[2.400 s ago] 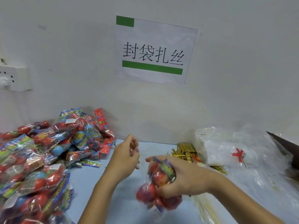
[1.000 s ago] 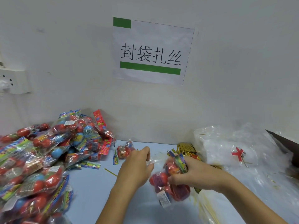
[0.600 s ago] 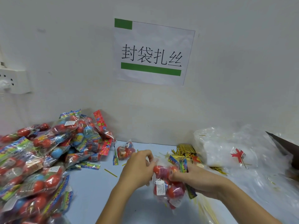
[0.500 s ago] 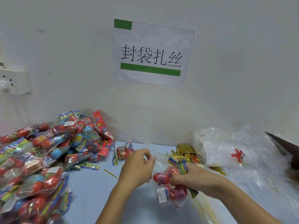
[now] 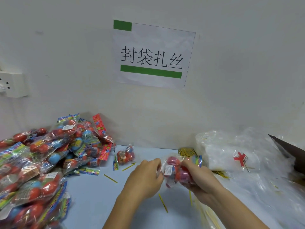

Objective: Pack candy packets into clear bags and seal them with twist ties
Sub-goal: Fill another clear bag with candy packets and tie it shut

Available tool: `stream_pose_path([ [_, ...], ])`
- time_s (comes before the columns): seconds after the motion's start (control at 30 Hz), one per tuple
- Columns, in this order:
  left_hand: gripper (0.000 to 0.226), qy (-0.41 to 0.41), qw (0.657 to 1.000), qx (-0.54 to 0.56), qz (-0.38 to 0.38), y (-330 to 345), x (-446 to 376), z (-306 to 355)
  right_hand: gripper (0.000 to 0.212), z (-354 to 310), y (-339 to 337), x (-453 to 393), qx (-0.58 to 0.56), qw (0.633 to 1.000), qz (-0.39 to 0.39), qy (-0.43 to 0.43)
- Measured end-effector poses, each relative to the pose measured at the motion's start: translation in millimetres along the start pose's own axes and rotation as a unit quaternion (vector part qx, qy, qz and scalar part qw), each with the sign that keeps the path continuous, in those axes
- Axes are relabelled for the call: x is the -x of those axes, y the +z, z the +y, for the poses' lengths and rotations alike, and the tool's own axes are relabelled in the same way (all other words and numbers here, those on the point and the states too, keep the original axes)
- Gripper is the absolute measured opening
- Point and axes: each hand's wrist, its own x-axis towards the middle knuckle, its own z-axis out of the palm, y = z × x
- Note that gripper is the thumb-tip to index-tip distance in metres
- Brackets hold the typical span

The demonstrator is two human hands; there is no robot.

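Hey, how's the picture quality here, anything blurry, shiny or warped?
Head view: the right hand and the candy bag it grips are smeared by motion blur, the left hand less so; glare streaks the wrappers in the candy packet pile; the wall sign is sharp but leans from wide-angle distortion; lighting is soft and even, with faint shadows only.

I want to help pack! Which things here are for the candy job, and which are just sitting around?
For the job:
- candy bag held in the left hand and right hand
- candy pile
- gold twist ties
- clear bags

Just there:
- wall sign
- wall socket
- dark board
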Motion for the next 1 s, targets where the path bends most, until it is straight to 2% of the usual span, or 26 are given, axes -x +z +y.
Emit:
stream_pose_path([
  [0.1,0.007,0.014,0.999,0.006,-0.045,-0.2,2.1,4.3,0.006,7.0,4.8,-1.0,-0.106,0.992,0.063,-0.017],
  [0.2,0.009,0.018,0.998,0.024,-0.059,2.4,3.9,10.6,0.009,19.4,9.4,-3.4,-0.189,0.978,0.083,-0.004],
  [0.27,0.011,0.012,0.997,0.031,-0.068,3.4,5.1,12.0,0.012,28.9,12.4,-3.6,-0.201,0.976,0.084,0.004],
  [0.37,0.007,0.009,0.997,0.055,-0.061,0.2,5.0,10.8,0.012,47.6,11.3,-8.2,-0.102,0.989,0.106,-0.030],
  [0.43,0.012,0.027,0.995,0.072,-0.060,-4.0,6.2,13.3,0.025,56.8,8.8,-13.1,0.009,0.987,0.148,-0.054],
  [0.5,0.016,0.057,0.988,0.102,-0.097,-6.6,8.1,18.5,0.037,58.4,9.0,-14.1,0.069,0.981,0.173,-0.057],
  [0.57,0.010,0.073,0.982,0.115,-0.129,-5.4,10.0,23.4,0.038,54.2,10.5,-13.8,0.089,0.981,0.163,-0.060],
  [0.67,0.020,0.055,0.992,0.071,-0.090,-4.3,9.6,25.0,0.031,46.5,11.4,-11.8,0.116,0.984,0.115,-0.071],
  [0.83,0.046,-0.059,0.998,-0.002,0.014,-5.8,5.0,18.5,0.018,41.4,8.6,-3.6,0.129,0.983,0.068,-0.112],
  [0.93,0.046,-0.090,0.988,-0.082,0.096,-5.2,2.6,16.6,0.030,45.8,12.6,1.1,0.184,0.971,0.057,-0.143],
  [1.0,0.040,-0.086,0.987,-0.070,0.121,-5.2,1.8,13.8,0.039,48.8,15.1,5.8,0.217,0.959,0.047,-0.177],
])
